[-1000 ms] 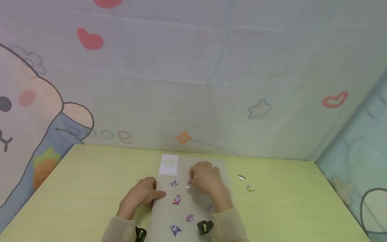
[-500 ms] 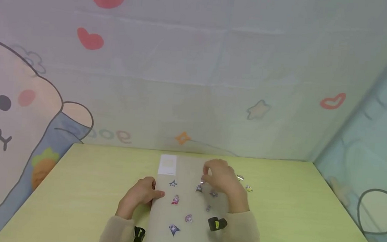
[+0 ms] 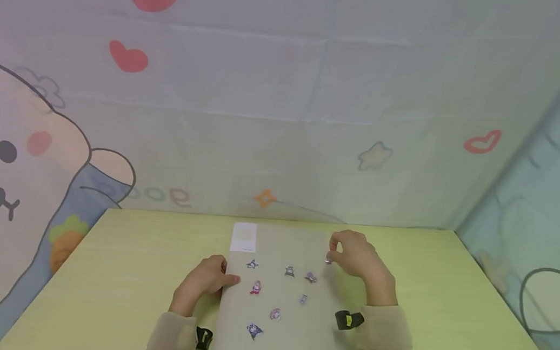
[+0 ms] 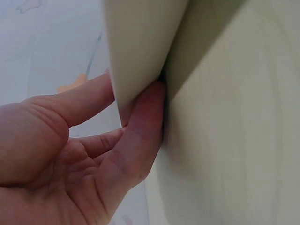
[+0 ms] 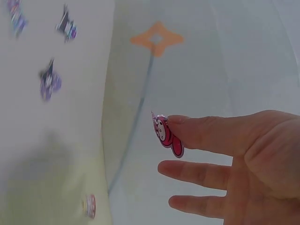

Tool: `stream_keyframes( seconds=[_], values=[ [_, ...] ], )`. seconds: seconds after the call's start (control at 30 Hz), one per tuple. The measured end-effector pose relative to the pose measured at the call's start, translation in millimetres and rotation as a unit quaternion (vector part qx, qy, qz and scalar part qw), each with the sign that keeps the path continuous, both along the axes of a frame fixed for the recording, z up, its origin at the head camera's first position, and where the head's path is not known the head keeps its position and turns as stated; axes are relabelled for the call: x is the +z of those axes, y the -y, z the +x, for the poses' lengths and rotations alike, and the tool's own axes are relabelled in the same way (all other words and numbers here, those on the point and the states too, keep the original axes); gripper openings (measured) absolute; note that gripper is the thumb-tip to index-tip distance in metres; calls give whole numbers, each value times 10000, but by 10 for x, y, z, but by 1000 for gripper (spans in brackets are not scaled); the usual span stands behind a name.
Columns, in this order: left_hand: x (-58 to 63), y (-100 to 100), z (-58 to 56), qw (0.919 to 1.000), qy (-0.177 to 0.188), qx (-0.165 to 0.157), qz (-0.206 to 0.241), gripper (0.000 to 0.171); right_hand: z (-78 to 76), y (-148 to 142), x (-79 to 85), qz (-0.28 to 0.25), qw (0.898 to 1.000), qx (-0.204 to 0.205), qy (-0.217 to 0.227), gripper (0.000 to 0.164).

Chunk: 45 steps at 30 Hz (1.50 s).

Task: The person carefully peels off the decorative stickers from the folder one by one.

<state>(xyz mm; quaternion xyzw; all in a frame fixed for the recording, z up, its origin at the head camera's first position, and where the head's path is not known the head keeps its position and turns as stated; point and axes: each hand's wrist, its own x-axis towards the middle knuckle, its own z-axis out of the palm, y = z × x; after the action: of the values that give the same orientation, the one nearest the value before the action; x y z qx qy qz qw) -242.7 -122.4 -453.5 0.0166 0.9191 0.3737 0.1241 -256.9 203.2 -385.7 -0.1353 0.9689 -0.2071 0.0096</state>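
Note:
A large beige booklet (image 3: 277, 348), its exact kind unclear, lies before me with several small cartoon stickers on it. My left hand (image 3: 206, 278) holds its left edge, thumb on top; in the left wrist view the fingers (image 4: 145, 117) are tucked beneath the beige board (image 4: 140, 42). Above the booklet's right edge, my right hand (image 3: 359, 256) pinches a pink cartoon sticker (image 5: 164, 133) between thumb and forefinger, while two other fingers stay extended. A grey sticker (image 3: 290, 271) and a purple one (image 3: 311, 277) sit side by side on the cover.
A white label (image 3: 243, 237) marks the booklet's top left corner. In the right wrist view a loose sticker (image 5: 89, 205) lies on the pale yellow table. A printed cloth backdrop (image 3: 284, 115) rises behind the table (image 3: 158, 242).
My right hand has moved right across the booklet, uncovering the grey and purple stickers, with the pink sticker pinched in it. It now hides the loose stickers on the table. The left hand stays put.

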Motion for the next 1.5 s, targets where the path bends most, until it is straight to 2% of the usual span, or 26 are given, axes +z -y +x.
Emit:
stream_keyframes(
  seconds=[0.43,0.87,1.2,1.5],
  values=[
    [-11,76,27,10000,-18,27,48,28,-37,-538,-107,298,9990,-126,309,11],
    [-19,108,41,10000,28,-1,84,28,-225,-1019,-346,337,9969,-355,622,13],
    [-26,143,81,10000,-62,46,5,29,-310,-1157,-404,461,9938,-514,866,12],
    [-8,91,70,9999,-92,-46,130,29,-302,-1281,-498,426,9881,-1047,1046,19]
  ],
)
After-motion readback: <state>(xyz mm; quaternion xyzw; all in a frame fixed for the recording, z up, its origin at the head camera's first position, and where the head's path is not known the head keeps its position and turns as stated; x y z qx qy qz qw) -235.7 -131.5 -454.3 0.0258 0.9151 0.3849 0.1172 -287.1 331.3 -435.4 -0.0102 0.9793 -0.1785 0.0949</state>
